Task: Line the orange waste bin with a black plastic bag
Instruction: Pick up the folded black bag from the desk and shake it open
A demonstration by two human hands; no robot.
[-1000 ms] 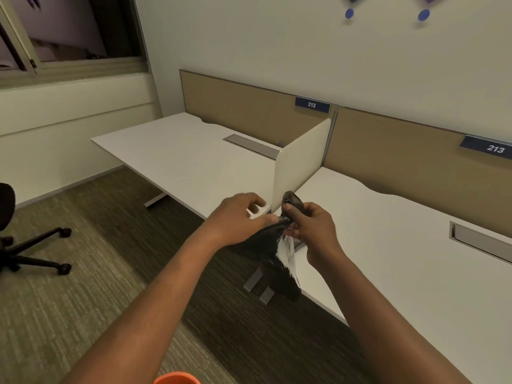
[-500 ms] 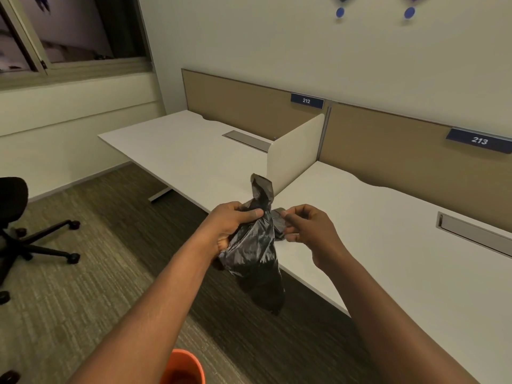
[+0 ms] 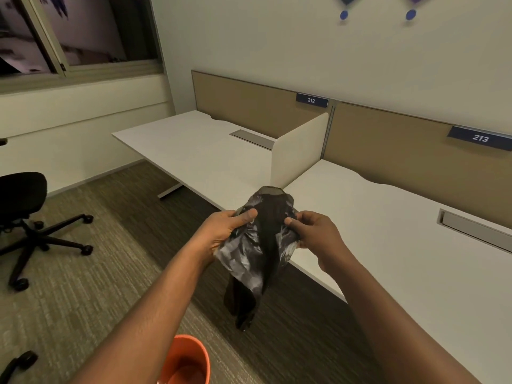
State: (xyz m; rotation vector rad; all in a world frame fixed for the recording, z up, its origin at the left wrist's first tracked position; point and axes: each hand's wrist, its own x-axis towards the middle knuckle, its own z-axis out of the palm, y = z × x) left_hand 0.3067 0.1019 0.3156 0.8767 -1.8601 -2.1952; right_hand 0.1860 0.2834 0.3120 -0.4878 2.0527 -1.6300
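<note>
- The left hand (image 3: 221,234) pinches one side of the black plastic bag (image 3: 257,250) near its top, thumb pressed on the film.
- The right hand (image 3: 313,231) pinches the opposite side.
- The bag hangs crumpled between them, in the air beside the white surface (image 3: 388,245).
- The orange waste bin (image 3: 188,361) stands unlined on the carpet (image 3: 69,286) below.

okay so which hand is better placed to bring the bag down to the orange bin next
Probably the left hand. The orange bin sits on the floor under the left forearm, while the right hand hangs over the desk edge. Both hands pinch the black bag, so the right would follow.
</note>
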